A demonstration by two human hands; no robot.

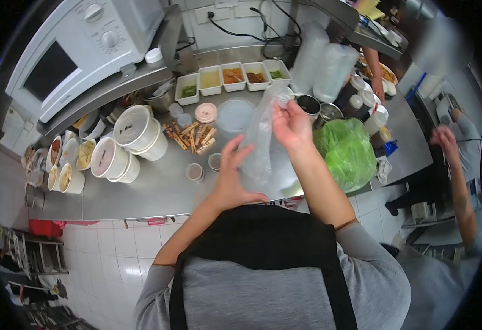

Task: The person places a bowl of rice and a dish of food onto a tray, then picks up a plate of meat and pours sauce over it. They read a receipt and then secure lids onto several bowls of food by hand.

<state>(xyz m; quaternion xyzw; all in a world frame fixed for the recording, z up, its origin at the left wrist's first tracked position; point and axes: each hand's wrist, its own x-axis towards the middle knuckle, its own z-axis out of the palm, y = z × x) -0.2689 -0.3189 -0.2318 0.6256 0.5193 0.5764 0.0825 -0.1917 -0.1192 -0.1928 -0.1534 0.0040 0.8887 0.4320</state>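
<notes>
Hands apart. Left hand (pixel 231 179) open, fingers spread beside the clear bag (pixel 258 144) over the counter (pixel 166 187), likely to steady it. Right hand (pixel 295 127) palm-up by bag's top; can't tell if gripping. Food trays (pixel 233 77) lined up behind, presumably for reach.

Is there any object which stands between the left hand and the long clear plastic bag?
Nothing visible stands between the left hand and the clear bag; the green bag sits beyond the right forearm.
</notes>
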